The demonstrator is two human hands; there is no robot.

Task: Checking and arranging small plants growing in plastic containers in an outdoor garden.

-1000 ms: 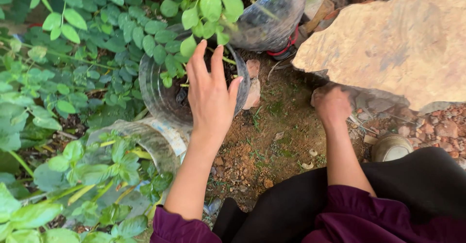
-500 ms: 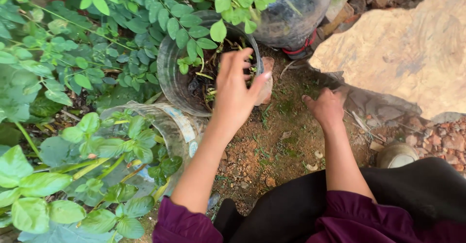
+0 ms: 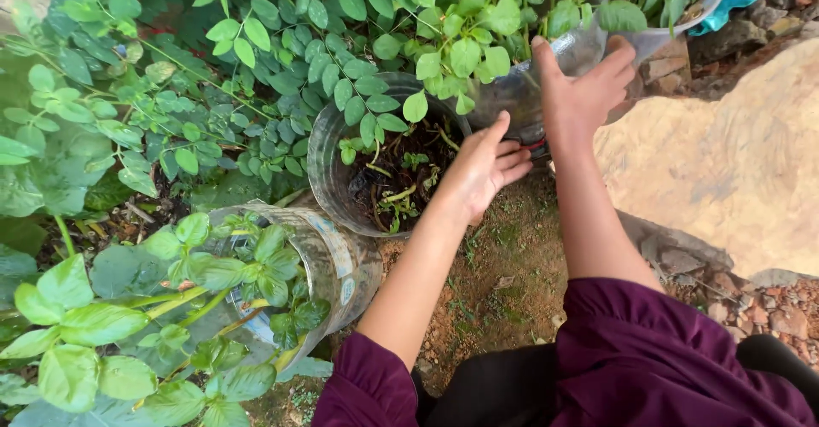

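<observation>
From the head camera I see my left hand [image 3: 482,167] at the right rim of the middle pot [image 3: 328,175], a clear cut-off plastic container of dark soil and small seedlings. Its grip is half curled, thumb up, fingers folded toward the next container; I cannot tell whether it pinches anything. My right hand [image 3: 580,90] is up and to the right of the middle pot, its grip spread and pressed flat against the side of the far container [image 3: 512,94], another clear plastic vessel whose leafy plant [image 3: 461,26] spills over both pots. The fingers lie on the plastic wall, thumb out to the left, clamped on nothing that I can make out.

Below and left of the middle pot sits a third plastic pot [image 3: 341,265], tilted, with broad-leaved greenery in it. Right of the middle pot is bare reddish earth [image 3: 503,265], and beyond that a large tan rock [image 3: 734,162]. Purple sleeves [image 3: 648,350] fill the bottom edge.
</observation>
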